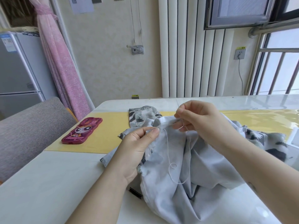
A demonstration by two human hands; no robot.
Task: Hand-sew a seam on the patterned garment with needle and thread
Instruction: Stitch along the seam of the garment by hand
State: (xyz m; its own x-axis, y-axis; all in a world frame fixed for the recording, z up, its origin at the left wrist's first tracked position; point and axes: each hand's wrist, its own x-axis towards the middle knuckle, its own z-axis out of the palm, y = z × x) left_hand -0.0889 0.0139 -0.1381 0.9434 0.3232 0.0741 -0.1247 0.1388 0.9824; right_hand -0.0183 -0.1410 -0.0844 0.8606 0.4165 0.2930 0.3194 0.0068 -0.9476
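The patterned garment (186, 159), pale grey inside out with a black and grey print at its edges, lies bunched on the table. My left hand (137, 143) pinches a raised fold of the fabric between thumb and fingers. My right hand (199, 120) is just right of that fold, its thumb and forefinger pinching what looks like the needle (178, 109), which is too thin to see clearly. White thread (169, 152) hangs from the seam, curls into a loop and runs back up to my right hand.
A pink phone (81, 130) with a cartoon case lies on the yellow mat (103, 136) at left. A small black object (135, 193) sits on the white table (56, 183) under the garment's near edge. A grey chair (29, 126) stands at left.
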